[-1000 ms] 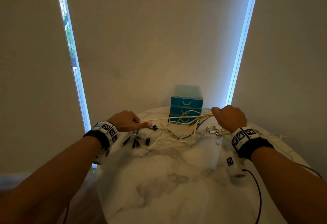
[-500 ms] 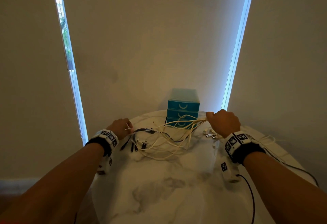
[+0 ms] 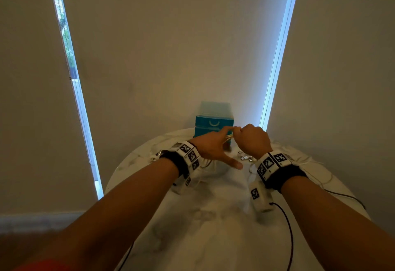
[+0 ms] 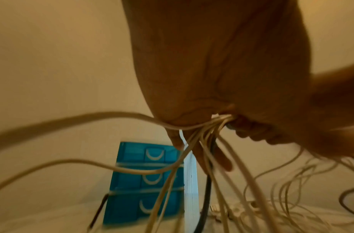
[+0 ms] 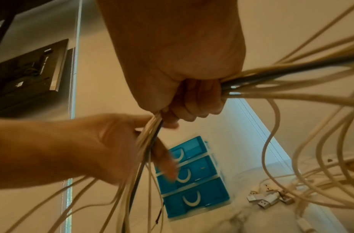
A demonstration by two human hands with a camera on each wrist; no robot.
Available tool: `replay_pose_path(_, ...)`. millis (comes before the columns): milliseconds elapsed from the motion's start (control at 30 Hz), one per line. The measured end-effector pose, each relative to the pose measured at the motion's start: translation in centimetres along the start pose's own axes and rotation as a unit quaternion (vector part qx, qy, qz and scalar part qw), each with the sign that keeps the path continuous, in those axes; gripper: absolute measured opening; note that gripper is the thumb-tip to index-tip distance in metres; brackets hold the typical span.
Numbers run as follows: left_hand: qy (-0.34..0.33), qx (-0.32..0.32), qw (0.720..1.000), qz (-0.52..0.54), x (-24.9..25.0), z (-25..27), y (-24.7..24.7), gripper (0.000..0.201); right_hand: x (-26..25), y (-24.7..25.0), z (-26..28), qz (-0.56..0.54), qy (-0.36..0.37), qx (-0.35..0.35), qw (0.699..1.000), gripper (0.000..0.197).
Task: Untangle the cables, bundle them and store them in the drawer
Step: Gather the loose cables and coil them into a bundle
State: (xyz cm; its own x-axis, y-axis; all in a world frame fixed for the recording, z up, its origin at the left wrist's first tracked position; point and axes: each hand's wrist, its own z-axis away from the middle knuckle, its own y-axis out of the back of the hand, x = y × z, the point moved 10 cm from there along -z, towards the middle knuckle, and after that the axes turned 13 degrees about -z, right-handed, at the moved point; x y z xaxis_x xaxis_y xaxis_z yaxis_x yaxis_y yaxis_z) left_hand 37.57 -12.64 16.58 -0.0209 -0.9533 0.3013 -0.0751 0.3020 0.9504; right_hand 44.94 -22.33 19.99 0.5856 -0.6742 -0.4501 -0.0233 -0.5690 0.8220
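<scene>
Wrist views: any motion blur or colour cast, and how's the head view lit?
Left wrist: warm orange cast, near cables smeared. Right wrist: same cast, left hand blurred, drawer box fairly sharp. Head: dim, backlit by window strips, wide-angle bend.

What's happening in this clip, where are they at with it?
A person stands at a round marble table, gathering a bunch of cables, mostly cream with a dark one among them. The right hand holds the bunch in a closed fist. The left hand has its fingers spread against the strands just below that grip. Loose ends and USB plugs lie on the table. The blue drawer unit behind has all three drawers closed, so nothing is stored yet.
</scene>
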Motion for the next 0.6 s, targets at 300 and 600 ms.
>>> replay_pose_path(300,0.101,0.004,0.988,0.12,-3.5,0.5,2.1,0.068,0.2,-3.8,1.6,-0.21,-0.056,-0.173,0.961,0.043)
replay_pose_path(600,0.134,0.229,0.951,-0.156,-8.0,2.8,8.7,0.071,-1.5,-3.6,2.4,-0.203,-0.051,-0.232,0.95,0.05)
